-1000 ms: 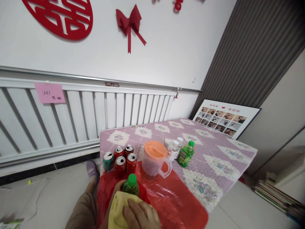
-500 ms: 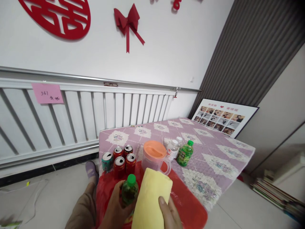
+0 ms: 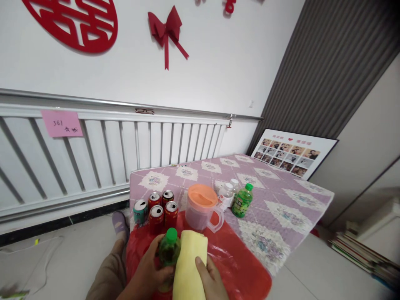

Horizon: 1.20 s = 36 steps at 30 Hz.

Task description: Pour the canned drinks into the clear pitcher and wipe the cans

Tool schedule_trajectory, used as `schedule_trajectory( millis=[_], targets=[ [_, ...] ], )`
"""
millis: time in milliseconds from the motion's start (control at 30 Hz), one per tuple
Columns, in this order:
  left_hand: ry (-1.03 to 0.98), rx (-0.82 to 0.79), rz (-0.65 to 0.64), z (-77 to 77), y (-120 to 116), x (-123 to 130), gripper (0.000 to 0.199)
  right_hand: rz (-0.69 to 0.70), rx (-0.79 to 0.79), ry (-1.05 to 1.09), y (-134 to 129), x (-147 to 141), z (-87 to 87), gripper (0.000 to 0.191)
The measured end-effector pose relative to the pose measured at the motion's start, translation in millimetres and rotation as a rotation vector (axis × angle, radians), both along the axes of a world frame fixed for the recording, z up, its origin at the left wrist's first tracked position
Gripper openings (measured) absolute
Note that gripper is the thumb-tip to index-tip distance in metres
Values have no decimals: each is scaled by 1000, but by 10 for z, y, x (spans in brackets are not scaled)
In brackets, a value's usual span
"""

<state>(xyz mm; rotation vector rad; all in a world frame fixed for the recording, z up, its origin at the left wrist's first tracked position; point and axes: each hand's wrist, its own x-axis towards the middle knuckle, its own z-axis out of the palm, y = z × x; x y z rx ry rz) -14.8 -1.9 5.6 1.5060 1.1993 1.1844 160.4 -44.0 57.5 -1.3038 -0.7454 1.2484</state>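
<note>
My left hand is closed around a green plastic bottle with a green cap, held upright over a red plastic bag. In my right hand is a folded yellow cloth, thumb on its top side. The cloth lies right against the bottle's right side. Just beyond them stands a clear pitcher with an orange lid. Several opened drink cans, mostly red with one teal, are grouped behind my left hand. The lower part of the bottle is partly hidden by my fingers and the cloth.
Another green bottle stands right of the pitcher beside white-capped clear bottles. A purple patterned cloth covers the table. Behind it run a white radiator and a leaning photo board. Books are stacked at right.
My right hand and the yellow cloth have moved left and down, closer against the bottle. More of the pitcher and its handle now shows. My left hand keeps its hold on the bottle.
</note>
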Motion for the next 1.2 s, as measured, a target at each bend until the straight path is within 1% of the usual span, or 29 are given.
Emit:
schedule_trajectory(
  millis=[133,200,267,333,400,500,567,667,800,867,967,1033,1100,1167,1200],
  targets=[
    [-55,-24,-111,-12,49,-87,73,5,17,-148,-15,71,-92,59],
    [-73,-43,-176,-26,71,-118,74,17,28,-186,-15,113,-82,57],
    [-57,-48,-186,-32,80,-128,79,14,28,-179,-12,154,-37,57],
    [-28,-19,-129,-20,69,-111,84,-9,16,-136,-9,182,32,58],
    [2,20,-21,16,39,-71,85,-27,13,-65,-8,191,112,61],
    [52,43,138,100,-23,4,75,2,26,65,-5,172,199,65],
    [84,46,167,160,-55,42,68,50,14,133,7,149,201,67],
    [119,34,147,226,-67,65,60,98,-7,165,45,118,111,72],
    [121,23,117,257,-25,34,56,145,-4,120,86,112,-75,70],
    [95,25,73,278,5,-3,56,178,-11,62,86,131,-151,68],
    [52,-14,-43,363,40,-73,58,201,-16,-44,81,183,-234,62],
    [49,-44,-131,438,56,-115,59,162,-9,-96,91,222,-268,61],
    [74,-50,-186,491,65,-142,60,102,-7,-115,115,255,-273,65],
    [97,-37,-177,493,69,-146,63,67,-15,-68,138,269,-233,72],
    [106,-25,-140,475,67,-139,66,65,-21,-20,145,266,-193,75]
  ],
)
